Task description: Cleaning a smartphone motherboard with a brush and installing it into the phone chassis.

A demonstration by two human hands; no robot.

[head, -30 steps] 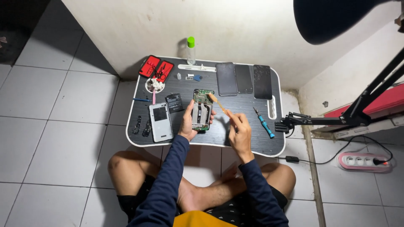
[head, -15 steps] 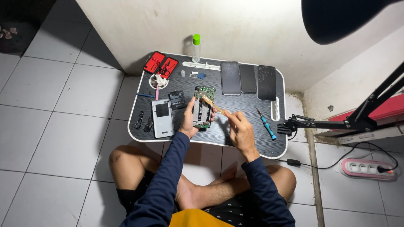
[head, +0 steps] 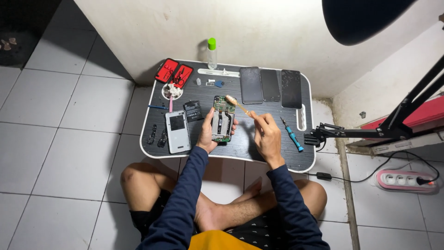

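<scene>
Now we sit at the table (head: pixel 231 153). Our left hand (head: pixel 206 135) grips the open phone (head: pixel 223 119) lying there. Our right hand (head: pixel 267 135) pinches a brush (head: pixel 238 105) on its top. Rough brushing could break tiny parts.

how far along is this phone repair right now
Done: the opened phone has its back off, circuit board exposed; the white back cover and battery lie beside it. In hand: left hand grips the phone, right hand brushes its top with a toothbrush. Left: reassembly; parts remain out.
</scene>
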